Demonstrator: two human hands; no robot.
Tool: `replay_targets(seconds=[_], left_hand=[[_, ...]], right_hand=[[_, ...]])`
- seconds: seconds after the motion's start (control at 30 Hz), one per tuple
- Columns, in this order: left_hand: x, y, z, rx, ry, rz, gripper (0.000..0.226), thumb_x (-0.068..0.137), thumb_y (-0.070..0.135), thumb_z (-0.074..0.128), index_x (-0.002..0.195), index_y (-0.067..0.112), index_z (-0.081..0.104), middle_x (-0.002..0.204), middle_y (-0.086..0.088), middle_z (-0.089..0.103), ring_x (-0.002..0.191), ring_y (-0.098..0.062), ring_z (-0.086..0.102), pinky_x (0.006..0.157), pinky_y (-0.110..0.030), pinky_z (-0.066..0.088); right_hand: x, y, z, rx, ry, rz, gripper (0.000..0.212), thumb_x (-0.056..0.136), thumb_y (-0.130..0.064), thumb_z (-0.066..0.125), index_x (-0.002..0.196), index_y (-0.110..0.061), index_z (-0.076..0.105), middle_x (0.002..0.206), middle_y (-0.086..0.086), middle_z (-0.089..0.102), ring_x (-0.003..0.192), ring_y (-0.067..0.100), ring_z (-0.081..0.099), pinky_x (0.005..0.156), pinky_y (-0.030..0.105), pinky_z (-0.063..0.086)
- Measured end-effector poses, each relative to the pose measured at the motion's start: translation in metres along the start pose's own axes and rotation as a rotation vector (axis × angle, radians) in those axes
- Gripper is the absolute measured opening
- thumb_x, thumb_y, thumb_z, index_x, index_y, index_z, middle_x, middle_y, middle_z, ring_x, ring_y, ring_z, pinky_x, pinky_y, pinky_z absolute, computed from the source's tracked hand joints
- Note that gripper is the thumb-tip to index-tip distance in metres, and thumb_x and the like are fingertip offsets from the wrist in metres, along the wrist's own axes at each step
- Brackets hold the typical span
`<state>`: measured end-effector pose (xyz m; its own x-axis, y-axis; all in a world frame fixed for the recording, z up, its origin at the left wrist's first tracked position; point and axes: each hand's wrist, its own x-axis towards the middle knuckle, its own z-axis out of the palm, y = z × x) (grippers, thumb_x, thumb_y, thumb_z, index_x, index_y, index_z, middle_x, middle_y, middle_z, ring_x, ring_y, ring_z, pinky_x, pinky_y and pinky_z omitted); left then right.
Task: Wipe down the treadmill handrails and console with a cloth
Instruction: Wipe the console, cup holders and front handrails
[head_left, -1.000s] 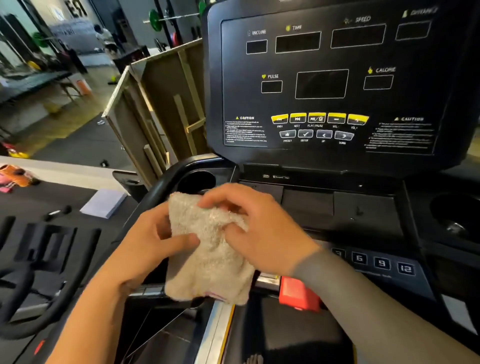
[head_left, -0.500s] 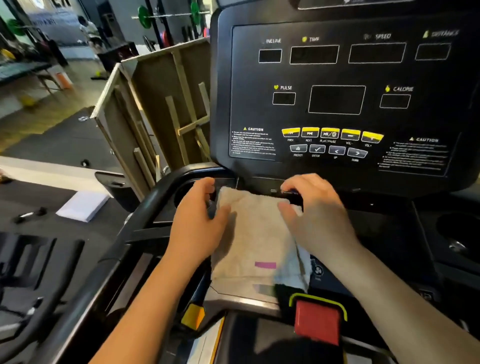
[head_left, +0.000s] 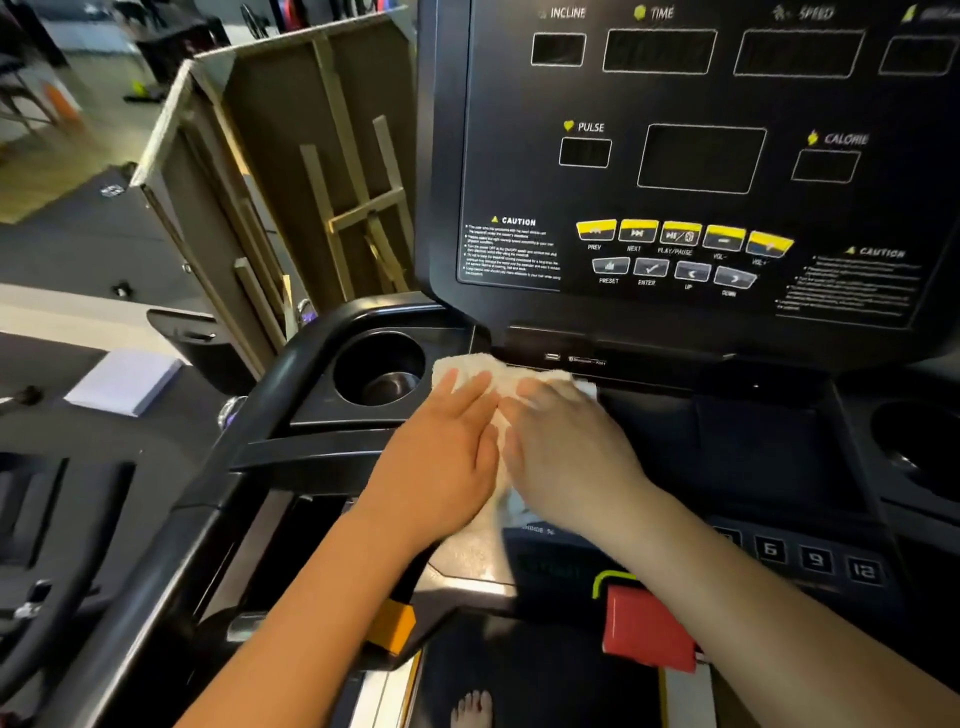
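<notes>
- A person's left hand and right hand lie flat, side by side, on a pale cloth spread on the treadmill's lower deck, just below the console.
- Both sets of fingers are stretched out and close together, pressing down on the cloth rather than clamped around it.
- The cloth's far edge shows past the fingertips at 12 o'clock, and a strip of it runs between the two hands.
- A round cup holder sits at 10 o'clock from the hands, just beside the cloth.
- The black left handrail curves past at 9 o'clock.
- A red safety clip hangs at 5 o'clock, near the right forearm.
</notes>
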<state>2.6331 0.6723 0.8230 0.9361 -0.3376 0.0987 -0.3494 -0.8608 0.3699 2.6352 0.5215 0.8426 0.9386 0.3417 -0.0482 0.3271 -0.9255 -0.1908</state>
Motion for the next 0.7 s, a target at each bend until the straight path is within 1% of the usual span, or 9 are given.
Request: replay_targets(seconds=[0.1, 0.2, 0.27, 0.33, 0.4, 0.5, 0.57, 0.63, 0.7], left_hand=[[-0.021, 0.008, -0.004, 0.018, -0.03, 0.028, 0.044, 0.102, 0.028, 0.038, 0.146, 0.024, 0.04, 0.158, 0.006, 0.029, 0.15, -0.021, 0.012, 0.114, -0.022, 0.012], [0.005, 0.001, -0.002, 0.028, -0.07, 0.021, 0.031, 0.1, 0.022, 0.041, 0.128, 0.017, 0.053, 0.148, -0.003, 0.043, 0.143, -0.032, 0.03, 0.105, -0.036, 0.036], [0.026, -0.005, -0.003, 0.009, -0.097, 0.012, 0.027, 0.1, 0.02, 0.042, 0.124, 0.015, 0.053, 0.143, -0.006, 0.047, 0.136, -0.033, 0.038, 0.097, -0.038, 0.042], [0.035, -0.008, -0.005, -0.014, -0.082, 0.023, 0.026, 0.1, 0.02, 0.043, 0.124, 0.016, 0.052, 0.137, -0.005, 0.053, 0.13, -0.032, 0.045, 0.092, -0.038, 0.045], [0.028, -0.006, -0.008, -0.023, -0.055, 0.023, 0.026, 0.099, 0.023, 0.045, 0.123, 0.018, 0.054, 0.134, -0.005, 0.057, 0.127, -0.028, 0.049, 0.092, -0.04, 0.048], [0.0, 0.002, -0.014, 0.015, -0.034, 0.045, 0.019, 0.097, 0.029, 0.046, 0.11, 0.023, 0.059, 0.104, -0.001, 0.064, 0.095, -0.023, 0.062, 0.076, -0.035, 0.048], [-0.005, 0.007, -0.017, 0.055, -0.014, 0.045, 0.02, 0.097, 0.034, 0.046, 0.106, 0.023, 0.06, 0.096, 0.002, 0.061, 0.084, -0.021, 0.061, 0.073, -0.036, 0.048], [0.012, 0.007, -0.014, 0.115, 0.037, 0.05, 0.015, 0.095, 0.029, 0.048, 0.102, 0.02, 0.059, 0.096, -0.001, 0.059, 0.082, -0.024, 0.062, 0.071, -0.037, 0.049], [0.033, 0.011, -0.01, 0.143, 0.06, 0.038, 0.01, 0.092, 0.021, 0.051, 0.098, 0.019, 0.058, 0.097, -0.004, 0.057, 0.08, -0.027, 0.063, 0.067, -0.037, 0.05]], right_hand=[[-0.02, -0.001, -0.002, 0.08, 0.017, -0.033, 0.039, 0.101, -0.029, 0.036, 0.138, -0.024, 0.047, 0.141, -0.004, 0.046, 0.131, 0.017, 0.038, 0.11, 0.034, 0.034], [0.001, 0.006, 0.001, 0.083, 0.021, -0.03, 0.036, 0.096, -0.022, 0.041, 0.129, -0.021, 0.054, 0.134, -0.002, 0.05, 0.128, 0.019, 0.04, 0.107, 0.035, 0.036], [0.019, 0.012, 0.001, 0.048, -0.013, -0.011, 0.045, 0.089, -0.02, 0.051, 0.134, -0.019, 0.049, 0.141, -0.001, 0.045, 0.133, 0.022, 0.035, 0.111, 0.038, 0.031], [0.028, 0.012, 0.001, 0.02, -0.02, -0.003, 0.054, 0.086, -0.02, 0.057, 0.138, -0.02, 0.044, 0.143, -0.002, 0.042, 0.133, 0.023, 0.033, 0.111, 0.04, 0.03], [0.022, 0.009, -0.003, 0.015, -0.005, -0.006, 0.052, 0.086, -0.019, 0.058, 0.136, -0.02, 0.046, 0.141, -0.001, 0.044, 0.13, 0.023, 0.035, 0.108, 0.04, 0.034], [-0.004, 0.007, 0.001, 0.075, 0.003, -0.036, 0.039, 0.089, -0.017, 0.056, 0.127, -0.022, 0.051, 0.128, -0.003, 0.05, 0.12, 0.02, 0.041, 0.091, 0.031, 0.042], [-0.01, 0.011, 0.0, 0.148, -0.001, -0.046, 0.031, 0.092, -0.013, 0.052, 0.12, -0.025, 0.054, 0.117, -0.005, 0.052, 0.112, 0.017, 0.044, 0.081, 0.026, 0.038], [0.004, 0.019, -0.003, 0.185, 0.01, -0.009, 0.027, 0.092, -0.012, 0.053, 0.115, -0.025, 0.058, 0.107, -0.003, 0.053, 0.107, 0.018, 0.048, 0.081, 0.029, 0.042], [0.021, 0.023, -0.003, 0.146, 0.059, 0.019, 0.033, 0.087, -0.016, 0.063, 0.118, -0.023, 0.059, 0.111, 0.0, 0.054, 0.108, 0.022, 0.049, 0.086, 0.034, 0.046]])
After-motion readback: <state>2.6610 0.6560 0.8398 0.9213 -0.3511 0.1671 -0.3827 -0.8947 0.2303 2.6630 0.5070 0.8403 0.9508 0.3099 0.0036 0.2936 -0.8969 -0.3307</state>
